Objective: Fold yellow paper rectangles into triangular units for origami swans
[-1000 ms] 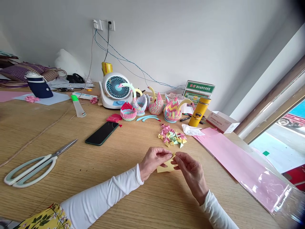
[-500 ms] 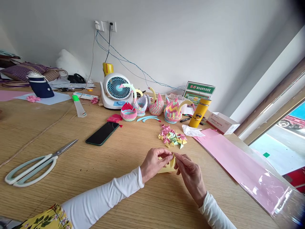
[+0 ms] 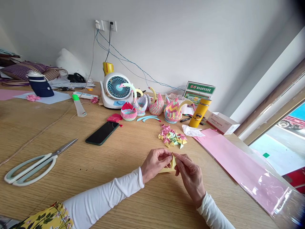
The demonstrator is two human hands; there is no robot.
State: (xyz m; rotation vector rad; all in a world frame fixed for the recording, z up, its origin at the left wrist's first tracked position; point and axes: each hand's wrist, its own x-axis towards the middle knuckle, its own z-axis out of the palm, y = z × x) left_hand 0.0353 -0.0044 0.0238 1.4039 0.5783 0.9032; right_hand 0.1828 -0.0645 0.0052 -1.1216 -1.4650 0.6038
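My left hand (image 3: 154,163) and my right hand (image 3: 189,176) meet over the wooden table (image 3: 100,178), both pinching a small yellow paper (image 3: 172,164) between their fingertips. The paper is folded up between the two hands, with its lower edge on the table. Just behind the hands lies a pile of several small folded paper pieces (image 3: 172,137) in pink, yellow and green.
Large scissors (image 3: 33,165) lie at the left, a black phone (image 3: 102,133) in the middle. Paper swans (image 3: 152,106), a small fan (image 3: 114,90), a yellow bottle (image 3: 199,112) and a sticky-note box (image 3: 221,122) stand at the back. Pink sheets (image 3: 240,165) lie along the right edge.
The yellow paper has been folded upward between my fingers and now looks smaller. Both hands stayed at the same spot and drew a little closer together.
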